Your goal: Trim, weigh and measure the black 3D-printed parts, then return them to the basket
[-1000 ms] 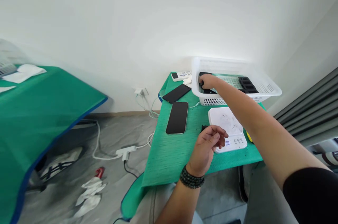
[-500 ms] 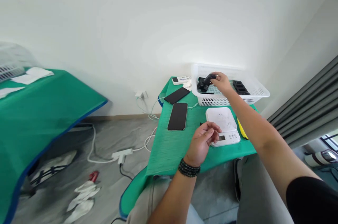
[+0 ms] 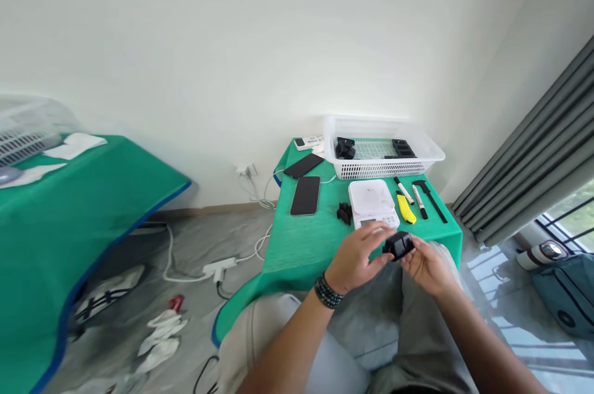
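Above the near edge of the table, a small black plastic part [image 3: 398,245] with angular sides is between my two hands. My right hand [image 3: 427,263] pinches its right end. My left hand [image 3: 359,255], with dark beaded bracelets at the wrist, has thumb and fingertips closed on its left end. Just behind the hands lies a white digital scale [image 3: 372,198], its display partly covered by my left fingers. Several small black pieces [image 3: 344,213] lie left of the scale. A white plastic basket [image 3: 383,169] at the back holds a black part [image 3: 344,148] and a black compartmented tray [image 3: 403,148].
Right of the scale lie a yellow cutter [image 3: 406,208], two markers [image 3: 420,202] and a black caliper [image 3: 431,199]. Two phones [image 3: 305,196] and a white device [image 3: 308,143] are on the left. A power strip [image 3: 219,268] and cables lie on the floor.
My right hand has come out of the basket with the black plastic part and moved down toward me. My left hand has moved right to meet it. The view has shifted right.
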The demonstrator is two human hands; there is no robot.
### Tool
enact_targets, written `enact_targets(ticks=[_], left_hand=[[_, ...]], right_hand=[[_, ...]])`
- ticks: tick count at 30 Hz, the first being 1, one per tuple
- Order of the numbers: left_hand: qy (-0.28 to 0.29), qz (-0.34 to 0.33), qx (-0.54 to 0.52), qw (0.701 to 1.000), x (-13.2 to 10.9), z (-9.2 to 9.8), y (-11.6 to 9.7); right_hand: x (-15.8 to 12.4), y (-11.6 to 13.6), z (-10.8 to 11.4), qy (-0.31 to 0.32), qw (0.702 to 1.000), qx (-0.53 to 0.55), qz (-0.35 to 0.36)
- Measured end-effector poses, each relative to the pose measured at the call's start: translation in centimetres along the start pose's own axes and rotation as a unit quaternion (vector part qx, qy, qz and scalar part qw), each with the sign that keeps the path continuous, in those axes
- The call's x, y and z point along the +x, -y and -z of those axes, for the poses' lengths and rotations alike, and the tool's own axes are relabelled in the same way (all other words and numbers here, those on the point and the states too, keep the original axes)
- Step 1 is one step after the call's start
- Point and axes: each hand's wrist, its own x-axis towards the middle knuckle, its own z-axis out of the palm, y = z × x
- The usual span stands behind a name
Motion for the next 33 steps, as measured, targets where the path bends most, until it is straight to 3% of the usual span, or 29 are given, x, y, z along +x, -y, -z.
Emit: enact_targets(ticks=[2,4,6,8,12,16,19,23,29,33], left_hand=[[0.043,0.006,-0.006,0.999,-1.7,-2.2,-0.7],[0.036,0.022,-0.021,0.999,-3.8,-4.3,-1.4],[-0.016,0.052,-0.037,0.998,-6.0,-6.0,-2.1],[-0.107,0.099,-0.064,0.987,-8.0,-7.2,-2.7],[-0.274,0.231,-0.182,0.915,-10.5,-8.6,-3.2],[-0.319,0.313,-0.294,0.845,-11.5,-8.9,-3.1],[-0.326,0.329,-0.346,0.816,-11.8,-9.0,-3.0],[-0.31,0.339,-0.382,0.801,-11.3,-9.0,-2.7],[-0.266,0.358,-0.366,0.816,-8.9,-7.5,-1.1],[-0.23,0.334,-0.35,0.844,-5.4,-5.2,1.1]], right_hand=[[-2.7,-0.7,0.6,0.004,0.999,0.014,-0.029],[-4.4,-0.7,0.8,0.016,0.999,0.016,-0.044],[-5.3,-0.5,0.6,0.039,0.997,0.015,-0.059],[-5.7,-0.5,0.4,0.072,0.994,0.01,-0.077],[-5.8,-1.9,-0.2,0.114,0.987,-0.075,-0.086],[-5.4,-3.5,0.0,0.116,0.977,-0.169,-0.062],[-5.1,-3.9,0.6,0.127,0.967,-0.221,-0.032],[-4.8,-3.8,1.1,0.111,0.956,-0.271,0.015],[-3.3,-3.1,1.5,0.098,0.958,-0.266,0.037],[0.1,-1.2,1.2,0.127,0.96,-0.245,0.048]])
